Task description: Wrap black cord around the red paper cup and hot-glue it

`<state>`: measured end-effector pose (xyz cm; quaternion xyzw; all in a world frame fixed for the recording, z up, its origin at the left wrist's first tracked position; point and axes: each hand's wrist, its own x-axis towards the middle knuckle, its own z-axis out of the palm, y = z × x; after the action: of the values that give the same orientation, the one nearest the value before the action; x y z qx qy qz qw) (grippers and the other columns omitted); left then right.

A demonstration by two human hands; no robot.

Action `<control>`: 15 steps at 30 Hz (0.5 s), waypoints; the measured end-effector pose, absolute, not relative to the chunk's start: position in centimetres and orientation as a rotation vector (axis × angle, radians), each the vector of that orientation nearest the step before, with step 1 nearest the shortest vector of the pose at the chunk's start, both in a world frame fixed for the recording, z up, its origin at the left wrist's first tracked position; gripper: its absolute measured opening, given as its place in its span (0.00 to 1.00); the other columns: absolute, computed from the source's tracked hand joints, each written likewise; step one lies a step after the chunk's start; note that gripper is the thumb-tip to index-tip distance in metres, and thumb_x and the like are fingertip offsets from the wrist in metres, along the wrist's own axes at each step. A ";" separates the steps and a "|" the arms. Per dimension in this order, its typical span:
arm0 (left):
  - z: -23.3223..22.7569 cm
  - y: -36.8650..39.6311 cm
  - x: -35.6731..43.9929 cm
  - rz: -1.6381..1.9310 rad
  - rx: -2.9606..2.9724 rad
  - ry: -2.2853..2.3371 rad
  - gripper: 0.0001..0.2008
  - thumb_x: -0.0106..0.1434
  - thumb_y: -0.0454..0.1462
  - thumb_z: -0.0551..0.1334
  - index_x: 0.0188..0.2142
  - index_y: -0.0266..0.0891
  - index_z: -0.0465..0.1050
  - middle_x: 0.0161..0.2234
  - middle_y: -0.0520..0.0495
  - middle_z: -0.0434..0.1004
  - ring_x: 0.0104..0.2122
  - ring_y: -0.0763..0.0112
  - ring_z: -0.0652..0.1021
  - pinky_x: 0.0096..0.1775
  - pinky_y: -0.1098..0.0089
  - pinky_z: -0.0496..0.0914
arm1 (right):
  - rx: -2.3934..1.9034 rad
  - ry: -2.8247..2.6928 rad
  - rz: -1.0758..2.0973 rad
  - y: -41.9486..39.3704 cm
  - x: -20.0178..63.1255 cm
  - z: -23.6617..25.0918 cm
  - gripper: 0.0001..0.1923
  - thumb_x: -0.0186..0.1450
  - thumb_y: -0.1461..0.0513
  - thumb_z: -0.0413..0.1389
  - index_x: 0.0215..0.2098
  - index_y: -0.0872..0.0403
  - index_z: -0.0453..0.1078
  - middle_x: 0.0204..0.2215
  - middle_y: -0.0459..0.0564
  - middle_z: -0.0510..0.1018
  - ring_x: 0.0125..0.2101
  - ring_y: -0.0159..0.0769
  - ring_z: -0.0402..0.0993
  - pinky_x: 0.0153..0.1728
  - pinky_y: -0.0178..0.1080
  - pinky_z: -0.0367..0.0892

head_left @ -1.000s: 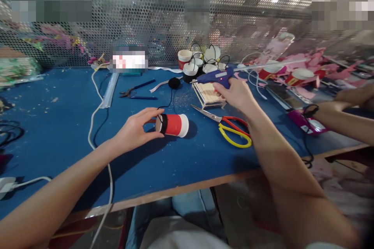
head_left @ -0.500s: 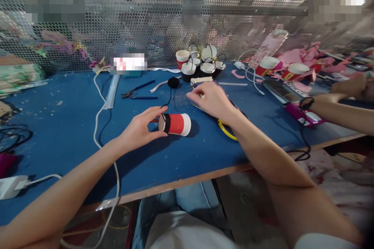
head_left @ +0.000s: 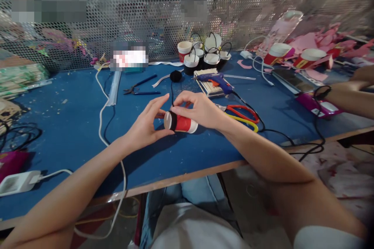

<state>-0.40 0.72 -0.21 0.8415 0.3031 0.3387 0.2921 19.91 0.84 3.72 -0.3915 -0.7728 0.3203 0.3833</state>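
A red and white paper cup [head_left: 184, 124] lies on its side, its bottom end wound with a band of black cord [head_left: 173, 121]. My left hand [head_left: 144, 124] is around that end, thumb at the lower edge and some fingers hidden behind the cup; its index finger points up. With thumb and forefinger, my right hand [head_left: 198, 108] pinches the cord just above the band. From there the cord runs back to a small black ball of cord [head_left: 175, 76]. A blue glue gun [head_left: 216, 79] rests on a bundle of pale sticks [head_left: 209, 87] behind my right hand.
Scissors [head_left: 241, 114] with red and yellow handles lie right of my hand. Blue-handled pliers [head_left: 142, 85] are at left. Several cord-handled cups [head_left: 204, 56] stand at the back. A white cable [head_left: 101, 124] crosses the blue table [head_left: 163, 163]. Another person's arm [head_left: 350, 99] is at right.
My right hand has come from beside the glue gun down to the cup and pinched the cord. The glue gun now lies on the sticks. My left hand stays at the cup.
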 end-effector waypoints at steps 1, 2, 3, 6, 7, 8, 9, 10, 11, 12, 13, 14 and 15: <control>-0.4 0.7 -0.4 0.904 2.174 0.806 0.44 0.52 0.41 0.68 0.63 0.49 0.45 0.59 0.37 0.56 0.44 0.64 0.76 0.48 0.59 0.73 | -1.006 -1.949 0.827 0.8 20.2 3.7 0.06 0.59 0.60 0.56 0.30 0.55 0.69 0.29 0.45 0.73 0.31 0.29 0.68 0.35 0.35 0.63; -0.5 0.8 -0.3 0.891 2.115 0.807 0.44 0.52 0.40 0.68 0.63 0.48 0.45 0.57 0.38 0.60 0.44 0.64 0.76 0.48 0.59 0.73 | -1.017 -1.937 0.834 0.7 20.4 3.7 0.06 0.59 0.59 0.56 0.30 0.55 0.68 0.29 0.45 0.73 0.30 0.29 0.68 0.34 0.35 0.63; -0.5 0.7 -0.3 0.871 2.065 0.808 0.43 0.53 0.40 0.68 0.63 0.47 0.46 0.53 0.39 0.65 0.44 0.64 0.76 0.49 0.58 0.72 | -1.027 -1.929 0.840 0.7 20.7 3.7 0.07 0.59 0.59 0.56 0.30 0.56 0.68 0.28 0.45 0.73 0.30 0.29 0.67 0.34 0.35 0.62; -0.5 0.7 -0.2 0.799 1.967 0.818 0.38 0.52 0.39 0.68 0.60 0.40 0.54 0.47 0.40 0.71 0.45 0.63 0.76 0.50 0.56 0.70 | -1.065 -1.901 0.864 0.9 21.1 3.3 0.08 0.59 0.58 0.56 0.29 0.56 0.67 0.27 0.45 0.72 0.29 0.29 0.66 0.32 0.34 0.62; -0.4 0.7 -0.1 0.783 1.946 0.825 0.36 0.52 0.39 0.69 0.58 0.39 0.57 0.47 0.40 0.72 0.45 0.62 0.76 0.51 0.56 0.70 | -1.074 -1.891 0.874 1.0 21.2 3.1 0.09 0.59 0.57 0.55 0.29 0.56 0.66 0.27 0.45 0.72 0.28 0.29 0.65 0.31 0.34 0.62; -0.4 0.6 0.0 0.773 1.927 0.832 0.34 0.51 0.40 0.69 0.56 0.37 0.61 0.47 0.39 0.72 0.45 0.62 0.76 0.50 0.55 0.70 | -1.081 -1.880 0.883 1.1 21.2 2.9 0.09 0.59 0.57 0.55 0.29 0.56 0.66 0.27 0.45 0.72 0.28 0.28 0.65 0.30 0.34 0.61; -0.3 0.6 0.0 0.769 1.910 0.836 0.32 0.51 0.40 0.69 0.54 0.36 0.63 0.47 0.39 0.72 0.44 0.62 0.76 0.50 0.55 0.70 | -1.086 -1.869 0.889 1.2 21.2 2.7 0.09 0.59 0.57 0.55 0.29 0.56 0.65 0.27 0.45 0.71 0.27 0.28 0.64 0.30 0.34 0.61; -0.3 0.6 0.1 0.767 1.895 0.836 0.30 0.51 0.40 0.69 0.52 0.36 0.65 0.46 0.39 0.73 0.44 0.61 0.76 0.50 0.54 0.70 | -1.089 -1.863 0.894 1.2 21.2 2.5 0.10 0.59 0.57 0.55 0.29 0.56 0.65 0.26 0.45 0.71 0.27 0.28 0.64 0.29 0.34 0.61; -0.2 0.6 0.1 0.764 1.883 0.831 0.28 0.50 0.40 0.69 0.50 0.36 0.66 0.45 0.40 0.73 0.44 0.62 0.76 0.50 0.54 0.70 | -1.091 -1.859 0.897 1.3 21.2 2.3 0.10 0.59 0.56 0.55 0.29 0.55 0.65 0.26 0.45 0.70 0.26 0.28 0.63 0.29 0.34 0.61; -0.3 0.6 0.2 0.759 1.873 0.825 0.27 0.50 0.39 0.69 0.49 0.36 0.67 0.45 0.41 0.74 0.43 0.62 0.76 0.50 0.54 0.71 | -1.092 -1.859 0.898 1.3 21.2 2.2 0.10 0.59 0.56 0.55 0.29 0.55 0.64 0.26 0.45 0.70 0.26 0.28 0.63 0.29 0.34 0.61; -0.3 0.6 0.2 0.752 1.867 0.816 0.26 0.50 0.39 0.69 0.49 0.36 0.67 0.44 0.41 0.74 0.43 0.63 0.77 0.50 0.55 0.71 | -1.095 -1.863 0.893 1.3 21.2 2.2 0.10 0.59 0.56 0.54 0.29 0.55 0.64 0.26 0.44 0.70 0.26 0.28 0.63 0.29 0.34 0.60; -0.3 0.6 0.2 0.744 1.865 0.805 0.27 0.50 0.39 0.69 0.49 0.36 0.67 0.44 0.41 0.74 0.43 0.63 0.77 0.49 0.56 0.71 | -1.100 -1.870 0.884 1.2 21.2 2.2 0.10 0.60 0.56 0.54 0.29 0.55 0.64 0.26 0.44 0.70 0.26 0.28 0.63 0.29 0.34 0.60; -0.4 0.6 0.2 0.738 1.867 0.794 0.27 0.51 0.39 0.69 0.49 0.36 0.67 0.44 0.41 0.74 0.43 0.64 0.77 0.49 0.56 0.71 | -1.108 -1.878 0.873 1.2 21.1 2.2 0.10 0.60 0.56 0.54 0.29 0.55 0.64 0.26 0.44 0.70 0.26 0.28 0.63 0.29 0.34 0.60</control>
<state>0.17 0.61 -0.37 0.7625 0.3244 0.3014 0.4717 21.13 1.18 2.18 -0.4351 -0.7377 0.3428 0.3860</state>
